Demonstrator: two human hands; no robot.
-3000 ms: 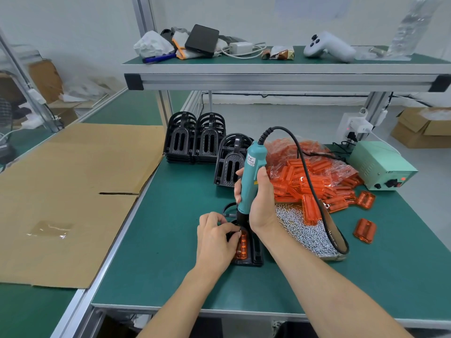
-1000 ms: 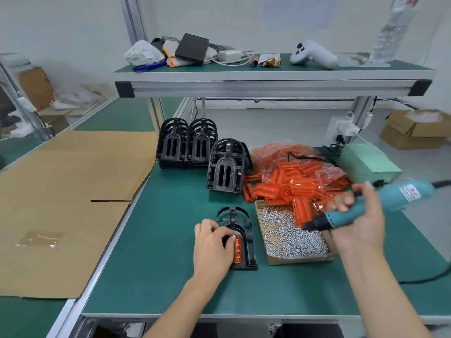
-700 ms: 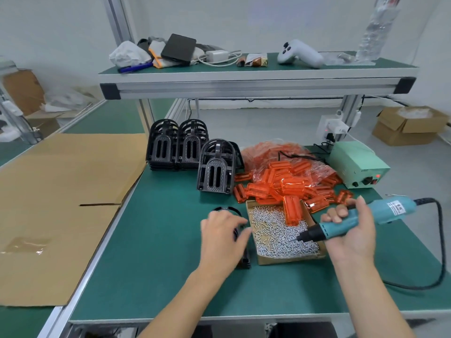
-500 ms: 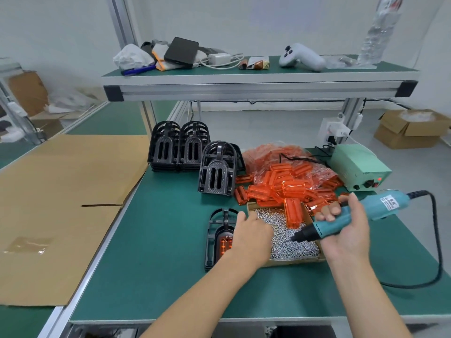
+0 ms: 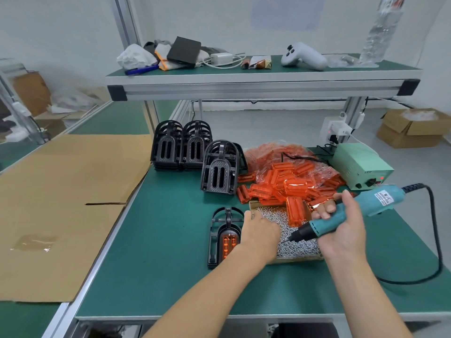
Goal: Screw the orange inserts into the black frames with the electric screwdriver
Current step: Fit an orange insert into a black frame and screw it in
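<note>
Your right hand [image 5: 341, 230] grips the teal electric screwdriver [image 5: 351, 211], fingers curled round its barrel, with the tool lying almost level and its black tip [image 5: 294, 237] pointing left, low over the cardboard tray of screws [image 5: 300, 245]. Your left hand [image 5: 260, 231] reaches palm-down into the near left corner of that same tray; its fingertips are hidden behind the back of the hand, so you cannot tell whether they are pinching a screw or simply resting on the pile. Just left of your left wrist, the black frame [image 5: 219, 237] lies flat on the green bench [image 5: 158, 264] with an orange insert [image 5: 228, 243] seated in it, free of both hands. Beyond the tray sits the loose heap of orange inserts [image 5: 288, 184], spilling from a clear bag, one of them lying partly over the tray's far edge. Behind and to the left stand the stacks of empty black frames [image 5: 192, 147], one stack a little nearer to you than the other two. The screwdriver's black cable [image 5: 436, 240] loops round your right side. The green power supply [image 5: 361, 164] rests at the far right of the bench, and a flattened sheet of cardboard [image 5: 61, 196] covers the surface to your left.
</note>
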